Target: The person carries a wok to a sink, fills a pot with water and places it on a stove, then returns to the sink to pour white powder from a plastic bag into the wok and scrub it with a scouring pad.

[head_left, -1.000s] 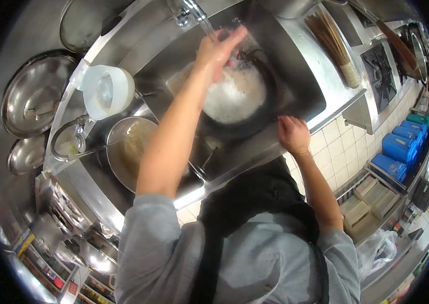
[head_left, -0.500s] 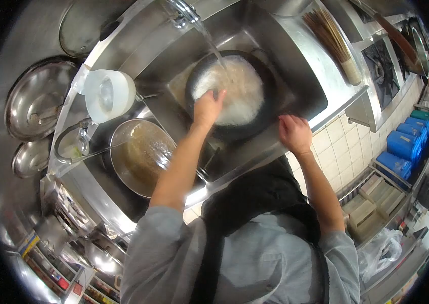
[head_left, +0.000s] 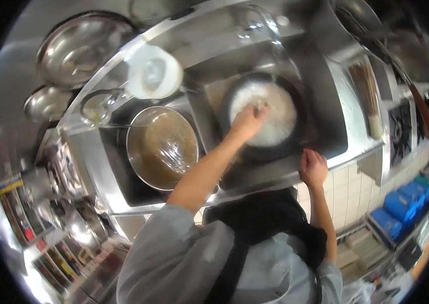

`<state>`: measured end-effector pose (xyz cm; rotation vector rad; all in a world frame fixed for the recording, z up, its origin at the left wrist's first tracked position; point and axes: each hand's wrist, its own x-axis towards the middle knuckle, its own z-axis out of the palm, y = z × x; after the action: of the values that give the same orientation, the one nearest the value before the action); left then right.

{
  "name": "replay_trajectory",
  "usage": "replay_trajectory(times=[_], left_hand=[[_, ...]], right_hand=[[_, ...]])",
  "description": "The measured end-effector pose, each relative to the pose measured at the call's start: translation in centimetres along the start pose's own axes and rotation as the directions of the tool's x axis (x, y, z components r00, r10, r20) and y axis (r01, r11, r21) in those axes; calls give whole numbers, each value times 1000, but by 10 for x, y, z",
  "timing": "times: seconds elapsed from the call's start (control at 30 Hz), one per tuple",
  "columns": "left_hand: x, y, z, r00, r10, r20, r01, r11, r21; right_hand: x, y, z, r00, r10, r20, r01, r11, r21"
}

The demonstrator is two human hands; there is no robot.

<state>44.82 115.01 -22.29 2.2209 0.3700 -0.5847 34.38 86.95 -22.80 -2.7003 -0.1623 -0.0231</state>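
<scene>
A dark round pan (head_left: 295, 126) lies in the right sink basin (head_left: 321, 96), filled with cloudy, foamy water (head_left: 281, 109). My left hand (head_left: 249, 121) reaches into the pan, its fingers closed and pressed together at the water. A small greyish thing shows at the fingertips, too blurred to name. Above the pan, water runs from the tap (head_left: 260, 23). At the front rim of the sink, my right hand (head_left: 314, 166) has its fingers curled, and no object shows in it.
A large metal pot (head_left: 166, 147) with brownish liquid stands in the left basin. Between the basins sits a white plastic container (head_left: 159, 73). Metal bowls (head_left: 83, 48) lie at the far left, and a bamboo brush (head_left: 366, 96) rests on the right ledge. Blue bins (head_left: 402, 202) stand at right.
The camera view has turned, shifting the sink and pan to the right. My left hand has moved farther into the pan, toward its middle. My right hand stays at the sink's front rim.
</scene>
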Motion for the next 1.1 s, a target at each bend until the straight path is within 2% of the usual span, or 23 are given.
replay_trajectory(times=[0.13, 0.2, 0.23, 0.3, 0.33, 0.4, 0.47, 0.53, 0.6, 0.63, 0.67, 0.73, 0.8, 0.83, 0.9, 0.97, 1.07, 1.1], left_hand=[[-26, 31, -105, 958, 9, -288, -20, 999, -36], [-26, 24, -155, 829, 155, -537, -155, 987, 45], [-17, 12, -179, 775, 142, -616, -149, 988, 41], [-7, -1, -227, 743, 88, -664, -107, 994, 12], [-8, 0, -250, 771, 46, -635, -69, 998, -12], [5, -15, -272, 731, 114, -673, -32, 991, 132], [4, -23, -268, 731, 156, -664, 33, 964, 263], [-8, -29, -250, 521, 508, -686, -166, 849, 502], [-49, -4, -214, 683, 330, -651, -364, 927, 88], [-58, -6, -183, 770, 194, -608, -399, 889, -222], [-63, -16, -147, 850, 79, -520, -384, 770, -510], [-72, -37, -79, 924, -101, -368, -230, 623, -747], [-60, -82, -7, 890, -439, -125, 87, 432, -898], [-52, -108, 18, 863, -501, 69, 210, 232, -950], [-37, -148, 59, 781, -551, 294, 346, -12, -938], [-25, -168, 84, 717, -608, 340, 378, -70, -923], [-9, -133, 83, 552, -820, 152, 439, 131, -889], [-9, -122, 74, 538, -823, 182, 428, 81, -900]], right_hand=[[0, 0, 4, 1000, -13, -3, 13, 1000, -21], [0, -3, 2, 1000, -10, 7, 10, 1000, -24], [1, -3, 3, 1000, -11, -1, 11, 1000, -11], [0, -1, 4, 1000, -4, 16, 5, 1000, -22], [0, -1, 5, 1000, 0, 25, 1, 1000, -30], [2, 1, 12, 999, -9, 43, 11, 999, -35], [-2, 1, 7, 998, 7, 61, -3, 998, -57], [0, 0, 6, 997, 2, 71, 5, 996, -91], [2, -1, 6, 996, 17, 89, -7, 994, -109], [2, -2, 6, 995, 20, 100, -9, 994, -113], [3, -3, 5, 995, 23, 102, -11, 993, -117], [5, -6, 3, 995, 20, 103, -8, 993, -119], [5, -7, 5, 996, 16, 88, -6, 994, -113], [5, -5, 5, 997, 17, 78, -8, 993, -114], [4, -4, 4, 998, 6, 70, 3, 992, -125], [5, -4, 5, 998, 2, 62, 5, 992, -128], [5, -5, 3, 998, 6, 61, 0, 994, -106], [4, -4, 2, 998, 7, 58, -1, 995, -103]])
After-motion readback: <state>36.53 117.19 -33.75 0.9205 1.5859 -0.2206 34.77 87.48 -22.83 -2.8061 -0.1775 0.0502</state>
